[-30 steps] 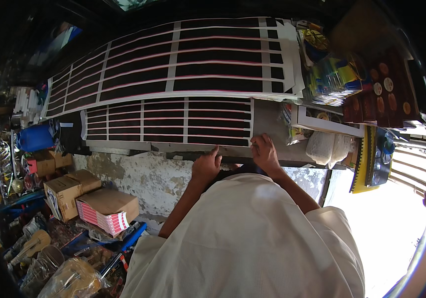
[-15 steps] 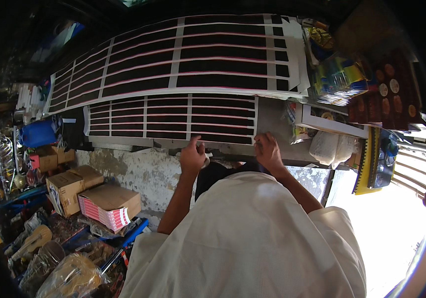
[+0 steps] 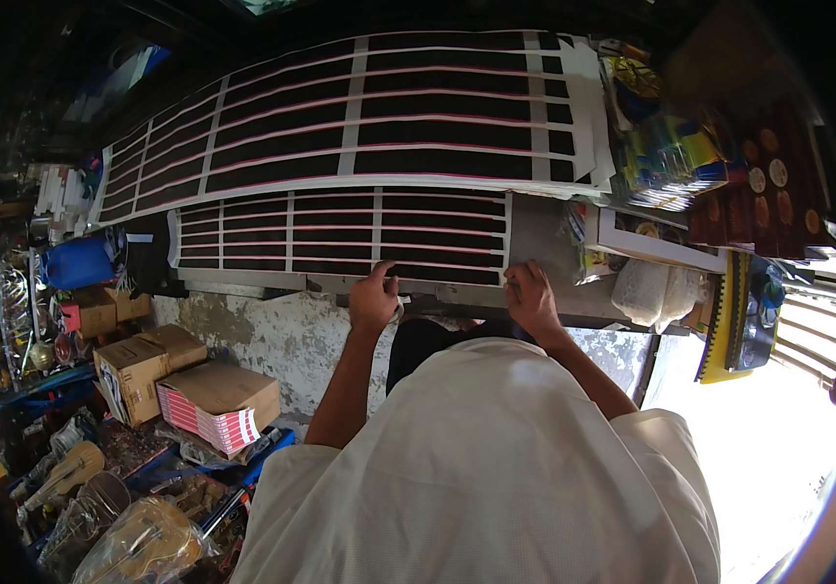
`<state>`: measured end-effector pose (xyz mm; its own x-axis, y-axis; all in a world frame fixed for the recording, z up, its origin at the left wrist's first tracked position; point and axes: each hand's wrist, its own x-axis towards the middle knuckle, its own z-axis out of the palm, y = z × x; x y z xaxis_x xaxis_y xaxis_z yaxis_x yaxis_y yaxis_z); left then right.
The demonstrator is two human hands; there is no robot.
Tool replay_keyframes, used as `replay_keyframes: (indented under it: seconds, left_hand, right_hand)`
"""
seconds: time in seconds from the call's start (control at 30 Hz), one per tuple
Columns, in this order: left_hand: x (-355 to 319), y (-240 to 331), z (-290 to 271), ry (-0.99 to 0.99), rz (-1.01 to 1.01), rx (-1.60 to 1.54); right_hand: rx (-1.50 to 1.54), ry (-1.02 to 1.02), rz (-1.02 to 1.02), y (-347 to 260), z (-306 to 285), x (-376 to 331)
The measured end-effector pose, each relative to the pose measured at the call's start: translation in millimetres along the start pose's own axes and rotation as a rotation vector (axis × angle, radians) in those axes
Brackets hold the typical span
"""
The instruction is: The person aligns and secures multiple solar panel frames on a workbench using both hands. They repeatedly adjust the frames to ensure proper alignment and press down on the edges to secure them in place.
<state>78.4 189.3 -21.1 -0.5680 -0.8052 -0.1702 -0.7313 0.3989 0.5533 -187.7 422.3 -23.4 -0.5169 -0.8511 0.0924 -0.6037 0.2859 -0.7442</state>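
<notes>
Along the near edge of the surface (image 3: 542, 234), both hands are at work on the shorter black-and-white striped sheet (image 3: 330, 234), which lies flat just in front of the longer striped stack (image 3: 291, 146). Left hand (image 3: 373, 300): index fingertip right at the sheet's near edge, thumb beneath; whether that grip pinches paper, I can't tell. Right hand (image 3: 532, 297): fingers curled by the near right corner, its grip hidden too, so no call on whether it's closed. Looks like edge-and-corner handling, a step of aligning or taking hold, and the next move calls for light, even fingers, keeping that long sheet uncreased.
</notes>
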Motion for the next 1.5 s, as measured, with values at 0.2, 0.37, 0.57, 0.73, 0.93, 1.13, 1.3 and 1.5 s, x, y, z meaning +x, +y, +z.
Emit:
replay_keyframes:
  seconds: [0.2, 0.37, 0.57, 0.73, 0.93, 1.13, 1.3, 1.5]
  left_hand:
    - [-2.1, 0.0, 2.0, -0.023, -0.027, 0.009]
    - [-2.5, 0.9, 1.8, -0.035, -0.046, -0.010]
    - [-3.3, 2.2, 2.3, -0.027, -0.052, 0.037]
    - [-5.7, 2.3, 2.5, 0.000, -0.021, 0.011]
    - [-4.9, 4.4, 2.3, -0.011, -0.030, 0.017]
    - [-4.2, 1.3, 4.0, 0.022, 0.014, 0.062]
    - [-4.5, 0.0, 5.4, 0.006, 0.001, 0.045]
    - [-6.0, 2.1, 2.8, 0.024, 0.025, 0.039]
  right_hand:
    - [0.013, -0.012, 0.007, 0.8, 0.6, -0.6]
    - [0.010, -0.016, 0.012, 0.0, -0.7, -0.3]
    - [0.007, -0.029, 0.012, 0.2, -0.4, -0.2]
    - [-0.014, -0.015, 0.007, -0.8, -1.5, 0.0]
    - [0.005, 0.002, -0.015, -1.5, -1.5, -0.1]
    - [-0.011, -0.002, -0.012, -1.0, -1.0, -0.6]
    - [0.006, 0.009, -0.049, 1.1, -1.3, -0.8]
    - [0.095, 0.009, 0.008, 4.1, 0.5, -2.4]
